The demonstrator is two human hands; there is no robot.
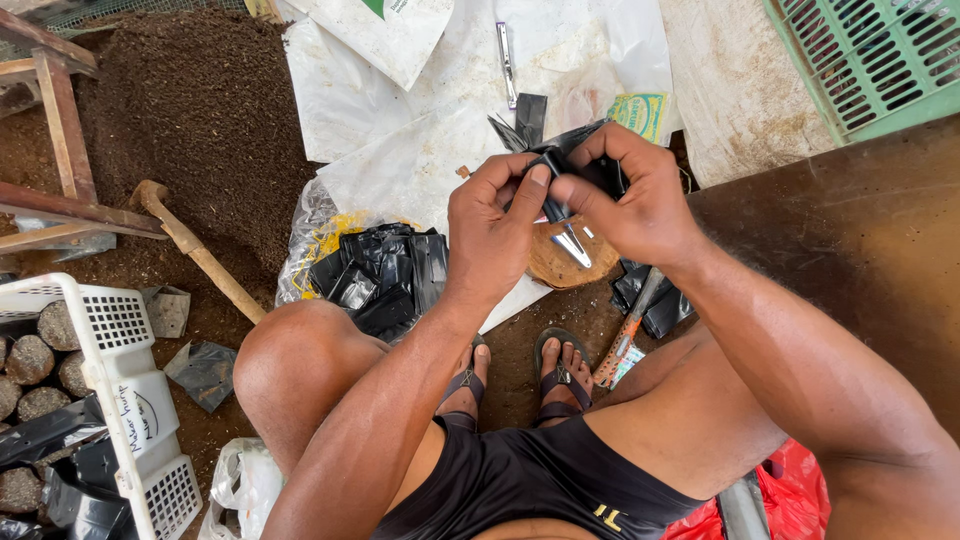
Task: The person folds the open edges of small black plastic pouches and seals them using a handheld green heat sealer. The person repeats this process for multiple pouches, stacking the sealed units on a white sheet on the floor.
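Observation:
My left hand (495,225) and my right hand (635,195) meet in front of me, both pinching a small black plastic bag (552,160) between thumbs and fingers. A metal blade-like tool (572,243) hangs from the hands, over a round wooden block (565,262). A heap of folded black plastic bags (385,270) lies in a clear bag just left of my left hand. More black bags (650,300) sit under my right wrist.
Dark soil (200,110) covers the ground at left, with a wooden-handled tool (195,250) lying on it. A white crate (120,400) with filled soil bags stands at lower left. White sacks (440,90), a green crate (870,60), and a knife-like tool (625,335) near my sandalled feet.

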